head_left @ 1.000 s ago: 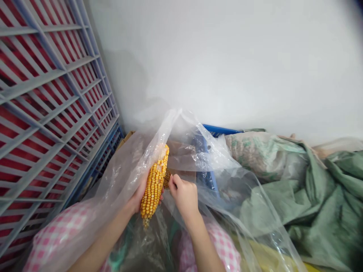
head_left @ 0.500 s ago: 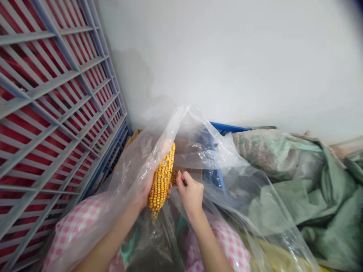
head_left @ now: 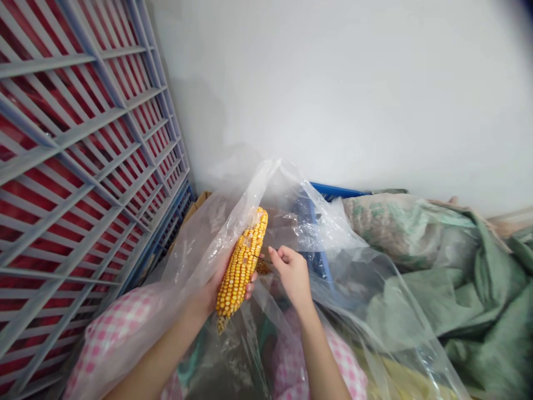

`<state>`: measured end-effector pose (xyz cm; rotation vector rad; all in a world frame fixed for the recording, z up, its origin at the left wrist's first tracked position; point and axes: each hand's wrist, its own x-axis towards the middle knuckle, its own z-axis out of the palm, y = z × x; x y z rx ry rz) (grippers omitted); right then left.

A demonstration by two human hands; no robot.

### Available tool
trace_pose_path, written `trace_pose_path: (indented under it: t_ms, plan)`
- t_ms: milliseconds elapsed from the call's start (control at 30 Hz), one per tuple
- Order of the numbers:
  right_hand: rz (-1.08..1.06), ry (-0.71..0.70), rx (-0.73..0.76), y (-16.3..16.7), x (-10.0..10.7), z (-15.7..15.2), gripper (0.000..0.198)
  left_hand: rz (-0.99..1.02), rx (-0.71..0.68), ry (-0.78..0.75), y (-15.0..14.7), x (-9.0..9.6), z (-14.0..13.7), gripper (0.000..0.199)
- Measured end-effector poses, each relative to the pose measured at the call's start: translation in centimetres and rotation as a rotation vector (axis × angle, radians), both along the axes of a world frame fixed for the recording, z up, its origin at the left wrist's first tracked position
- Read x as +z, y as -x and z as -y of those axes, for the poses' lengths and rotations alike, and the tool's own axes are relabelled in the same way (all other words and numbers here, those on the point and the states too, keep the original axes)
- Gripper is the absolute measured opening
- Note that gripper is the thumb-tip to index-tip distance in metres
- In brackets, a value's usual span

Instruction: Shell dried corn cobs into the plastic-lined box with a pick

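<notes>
A yellow ear of corn (head_left: 241, 261) lies tilted in my left hand (head_left: 220, 278), its narrow end toward me. A few kernels are gone near its upper end, leaving pale gaps. Clear plastic covers part of that hand, whose fingers wrap round the cob. Just right of the corn, my right hand (head_left: 293, 272) is closed, with thumb and forefinger together. A thin dark stick-like thing (head_left: 265, 258) reaches from it toward the cob; most of it is hidden. Below, inside the clear plastic bag (head_left: 350, 244), some loose kernels (head_left: 262, 268) show.
To the left stands a tall lattice crate (head_left: 91, 128) with red material behind its bars. A blue crate (head_left: 333, 190) sits by the white wall (head_left: 333, 83). On the right are a filled sack (head_left: 400, 222) and green cloth (head_left: 466, 289). Pink checked cloth (head_left: 120, 322) covers my legs.
My right hand has moved a little right and up, away from the cob. The ear of corn has turned slightly, showing more of its gaps, and its top has shifted right.
</notes>
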<state>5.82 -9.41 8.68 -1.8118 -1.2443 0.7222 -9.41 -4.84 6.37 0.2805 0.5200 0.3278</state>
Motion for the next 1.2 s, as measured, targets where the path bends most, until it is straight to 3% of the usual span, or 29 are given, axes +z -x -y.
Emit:
trace_pose_path:
  t_ms: [133,233,300,500,567,700,867,1200]
  plan:
    - [-0.003,0.002,-0.055,0.4,0.0,0.2,0.042,0.03,0.024,-0.022,0.1,0.1,0.1,0.064]
    - [-0.057,0.015,0.012,0.0,0.4,0.2,0.041,0.028,0.023,-0.021,0.1,0.1,0.1,0.064]
    - [-0.178,0.049,0.068,-0.5,0.8,0.2,0.04,0.046,0.002,-0.008,0.0,0.0,0.1,0.064]
    - [-0.691,0.322,0.121,-1.2,1.7,0.2,0.038,0.12,-0.069,0.061,-0.1,-0.1,0.3,0.067]
    - [-0.617,0.205,0.046,-1.2,1.9,0.1,0.039,0.128,-0.079,0.046,-0.2,0.2,0.4,0.068]
    - [-0.188,-0.064,-0.131,-1.3,1.8,0.0,0.041,0.07,-0.072,-0.009,-0.4,1.1,0.4,0.07]
    - [0.078,-0.08,-0.204,-1.4,1.5,0.1,0.041,-0.002,-0.082,-0.052,-0.6,1.1,0.5,0.077]
    - [0.085,-0.099,-0.236,-1.3,1.7,0.0,0.042,-0.027,-0.095,-0.088,-0.6,1.2,0.3,0.076]
